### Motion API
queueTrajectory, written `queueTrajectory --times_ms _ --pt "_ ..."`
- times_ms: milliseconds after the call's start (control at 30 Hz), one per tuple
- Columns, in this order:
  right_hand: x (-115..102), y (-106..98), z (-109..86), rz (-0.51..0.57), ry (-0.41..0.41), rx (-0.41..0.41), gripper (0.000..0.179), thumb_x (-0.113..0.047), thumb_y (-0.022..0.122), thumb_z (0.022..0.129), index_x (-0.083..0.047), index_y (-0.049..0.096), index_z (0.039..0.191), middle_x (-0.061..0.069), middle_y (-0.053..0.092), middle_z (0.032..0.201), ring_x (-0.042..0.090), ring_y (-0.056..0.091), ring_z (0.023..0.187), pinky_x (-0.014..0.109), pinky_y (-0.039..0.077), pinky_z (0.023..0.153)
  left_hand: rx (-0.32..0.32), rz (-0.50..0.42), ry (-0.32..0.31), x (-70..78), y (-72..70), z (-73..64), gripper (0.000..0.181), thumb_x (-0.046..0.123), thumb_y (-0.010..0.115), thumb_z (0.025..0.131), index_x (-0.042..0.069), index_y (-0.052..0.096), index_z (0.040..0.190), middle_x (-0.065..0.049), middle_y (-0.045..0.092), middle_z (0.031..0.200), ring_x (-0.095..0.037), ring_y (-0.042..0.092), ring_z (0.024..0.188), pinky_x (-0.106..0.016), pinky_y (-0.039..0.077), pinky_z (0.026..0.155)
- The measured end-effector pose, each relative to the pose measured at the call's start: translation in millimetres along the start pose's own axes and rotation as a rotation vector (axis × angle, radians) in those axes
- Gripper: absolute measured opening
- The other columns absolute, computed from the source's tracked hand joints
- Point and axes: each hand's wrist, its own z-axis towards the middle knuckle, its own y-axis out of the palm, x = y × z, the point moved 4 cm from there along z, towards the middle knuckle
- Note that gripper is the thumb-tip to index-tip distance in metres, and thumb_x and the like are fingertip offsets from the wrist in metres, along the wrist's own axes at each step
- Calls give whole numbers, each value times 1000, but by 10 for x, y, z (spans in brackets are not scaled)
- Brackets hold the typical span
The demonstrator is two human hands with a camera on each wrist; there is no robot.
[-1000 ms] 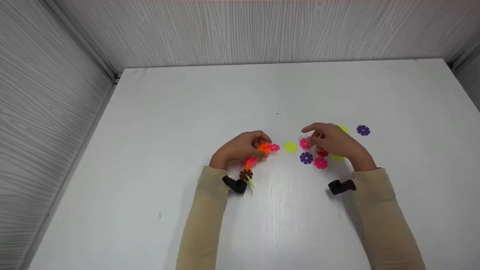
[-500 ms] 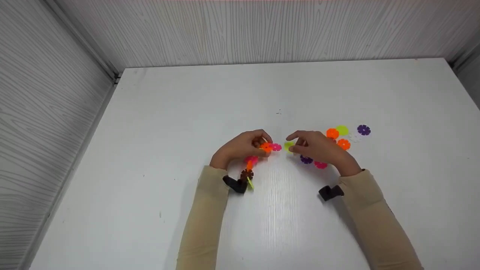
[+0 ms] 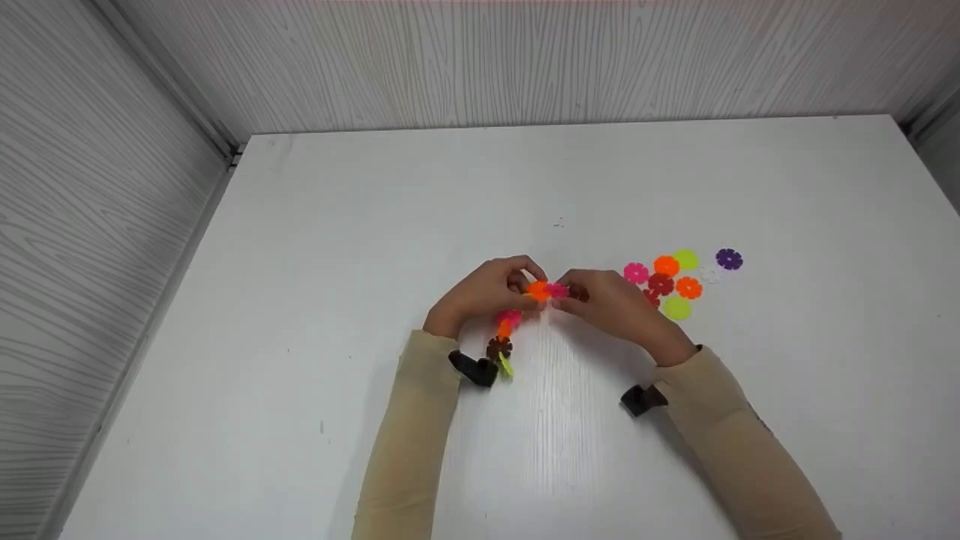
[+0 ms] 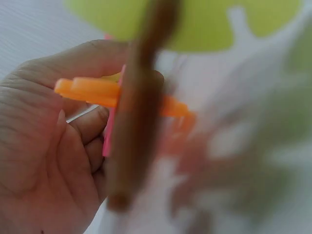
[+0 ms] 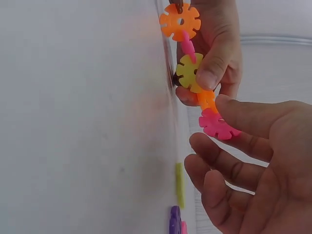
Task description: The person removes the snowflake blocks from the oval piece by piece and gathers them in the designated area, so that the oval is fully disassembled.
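The left arm (image 3: 405,442) and right arm (image 3: 739,450) slant inward toward the table's (image 3: 390,195) far edge, well short of it, the right more steeply angled; both wrists bend inward; left hand (image 3: 484,294) and right hand (image 3: 611,306) face each other, fingertips near, each pinching between thumb and forefinger; the right's other fingers curl loosely, spread apart.

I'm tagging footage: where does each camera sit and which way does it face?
Head: worn on the head, forward and down at the table; shows left grip, right grip, sleeves.
Left wrist: worn there, facing a blurred brown disc; palm and fingers show.
Right wrist: worn there, facing the pink disc; both grips show.
Head and right wrist share that pink disc.
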Motion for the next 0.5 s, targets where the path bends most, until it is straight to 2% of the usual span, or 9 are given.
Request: queueTrajectory --times_ms 233,400,500 --pt "-21 -21 1 16 9 47 24 -23 68 90 -8 70 109 7 68 92 21 56 81 31 50 76 -6 -32 24 18 11 7 30 22 74 83 20 63 112 0 61 83 -14 52 73 -24 43 69" --pt "-42 -17 -5 -28 10 76 21 -23 71 88 -8 70 102 7 67 86 21 55 76 30 49 71 -13 -20 47 44 32 3 28 20 72 84 19 64 111 0 60 82 -15 52 73 -24 43 67" --pt "-60 -18 -9 -53 -8 93 18 -20 71 88 -7 71 100 7 68 88 21 57 78 33 53 75 -17 4 55 54 43 6 27 20 71 84 19 65 110 0 59 81 -14 51 73 -24 42 67"
